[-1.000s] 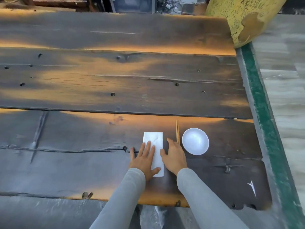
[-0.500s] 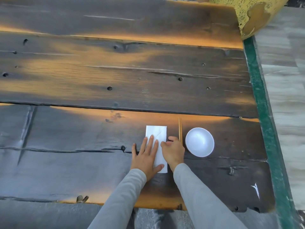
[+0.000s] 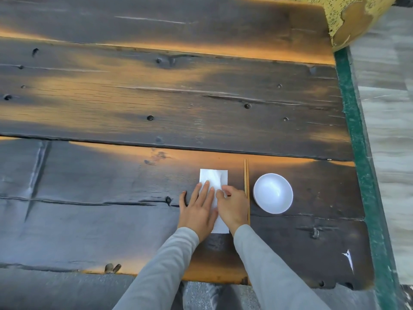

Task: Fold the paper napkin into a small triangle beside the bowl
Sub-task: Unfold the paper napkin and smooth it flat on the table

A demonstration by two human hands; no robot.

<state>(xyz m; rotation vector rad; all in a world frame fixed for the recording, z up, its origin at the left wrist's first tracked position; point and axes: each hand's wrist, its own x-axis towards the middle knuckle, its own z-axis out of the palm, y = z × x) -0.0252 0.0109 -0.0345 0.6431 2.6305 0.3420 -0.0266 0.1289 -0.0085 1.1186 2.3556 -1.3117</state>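
Curled since before, right hand [image 3: 232, 203] fingers pinch napkin [image 3: 214, 178]; left hand [image 3: 197, 208] fingers flat atop.

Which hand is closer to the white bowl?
The right hand. It sits just across the chopsticks from the bowl, fingers curled on the napkin. The left hand lies flat on the napkin's far side.

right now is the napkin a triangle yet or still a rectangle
Still a rectangle: the napkin lies flat as a long strip with square far corners, under the left hand and right hand.
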